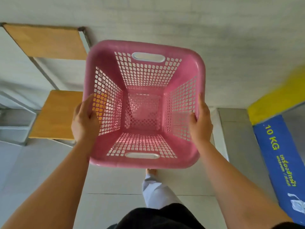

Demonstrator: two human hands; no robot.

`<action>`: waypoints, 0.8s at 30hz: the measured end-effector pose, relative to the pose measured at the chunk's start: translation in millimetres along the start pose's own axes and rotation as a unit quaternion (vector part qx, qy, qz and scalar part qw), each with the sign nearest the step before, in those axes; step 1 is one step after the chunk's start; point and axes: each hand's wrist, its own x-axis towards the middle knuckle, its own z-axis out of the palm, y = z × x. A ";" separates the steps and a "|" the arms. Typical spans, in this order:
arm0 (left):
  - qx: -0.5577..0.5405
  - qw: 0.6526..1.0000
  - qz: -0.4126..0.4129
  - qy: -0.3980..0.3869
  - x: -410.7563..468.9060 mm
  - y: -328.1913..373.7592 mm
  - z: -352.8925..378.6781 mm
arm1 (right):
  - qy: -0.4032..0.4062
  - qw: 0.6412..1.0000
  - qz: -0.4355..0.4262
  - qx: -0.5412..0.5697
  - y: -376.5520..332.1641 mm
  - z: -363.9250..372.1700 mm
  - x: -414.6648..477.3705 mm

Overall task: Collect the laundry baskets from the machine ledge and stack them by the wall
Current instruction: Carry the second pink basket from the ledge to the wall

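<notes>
I look straight down into a pink plastic laundry basket [143, 50] with perforated walls and a cut-out handle at the near and far sides. It is empty and held level above the floor. My left hand [85, 120] grips its left rim, thumb over the edge. My right hand [200, 121] grips the right rim the same way. Through the grid bottom another pink lattice seems to show, but I cannot tell whether it is a second basket.
A metal-framed shelf with wooden boards [56, 114] stands at the left against the white wall [181, 22]. At the right is a grey ledge [236, 129] and a blue washer front [279, 156] marked 10 KG. My leg [158, 190] steps on the tiled floor below.
</notes>
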 end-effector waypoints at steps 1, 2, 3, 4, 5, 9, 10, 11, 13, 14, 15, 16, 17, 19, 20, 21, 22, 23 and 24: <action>0.007 1.000 -0.008 -0.011 13.2 -0.7 13.1 | -0.013 1.000 0.004 -0.003 3.4 10.5 13.1; 0.010 1.000 -0.011 -0.021 24.5 -3.0 26.5 | -0.023 1.000 0.008 -0.008 7.7 21.2 24.7; 0.013 0.999 -0.009 -0.032 34.8 -6.2 39.7 | -0.031 0.999 0.012 -0.014 12.2 31.9 35.1; 0.019 0.999 -0.009 -0.043 44.7 -10.1 51.9 | -0.038 0.999 0.016 -0.020 16.6 42.7 44.3; 0.029 0.998 -0.014 -0.052 53.8 -14.4 62.9 | -0.045 0.998 0.019 -0.026 21.1 53.5 52.4; 0.062 0.993 -0.045 -0.092 82.7 -34.1 96.6 | -0.078 0.995 0.047 -0.035 36.1 92.6 76.8; 0.069 0.991 -0.049 -0.100 89.2 -39.1 104.2 | -0.085 0.994 0.051 -0.036 40.0 101.8 81.7; 0.076 0.990 -0.054 -0.109 95.8 -44.1 112.0 | -0.091 0.994 0.055 -0.039 43.9 111.1 86.1; 0.089 0.985 -0.072 -0.131 107.7 -55.2 127.7 | -0.103 0.991 0.069 -0.047 52.3 128.9 93.1; 0.096 0.982 -0.080 -0.144 112.9 -61.3 135.1 | -0.109 0.990 0.075 -0.052 56.5 137.3 96.3; 0.107 0.978 -0.084 -0.161 118.0 -67.5 142.5 | -0.115 0.988 0.081 -0.056 60.8 145.4 99.6; 0.120 0.973 -0.084 -0.179 122.9 -74.5 149.5 | -0.121 0.987 0.089 -0.060 65.0 153.6 102.7; 0.133 0.968 -0.083 -0.196 127.4 -81.5 156.4 | -0.128 0.985 0.096 -0.062 69.2 162.0 105.2; 0.151 0.961 -0.083 -0.218 134.1 -94.5 170.0 | -0.139 0.983 0.102 -0.067 77.5 177.9 108.1; 0.156 0.959 -0.082 -0.224 136.1 -100.6 176.7 | -0.142 0.982 0.102 -0.069 81.9 185.4 108.8; 0.157 0.958 -0.080 -0.227 137.2 -105.8 183.2 | -0.145 0.982 0.102 -0.070 86.2 192.3 109.4; 0.157 0.957 -0.078 -0.231 138.1 -110.4 189.5 | -0.149 0.981 0.103 -0.071 90.6 199.0 110.0; 0.158 0.955 -0.081 -0.236 139.0 -115.0 195.4 | -0.156 0.979 0.108 -0.072 94.9 205.4 110.7; 0.162 0.953 -0.088 -0.242 140.1 -119.7 200.9 | -0.166 0.977 0.113 -0.073 99.8 211.6 111.3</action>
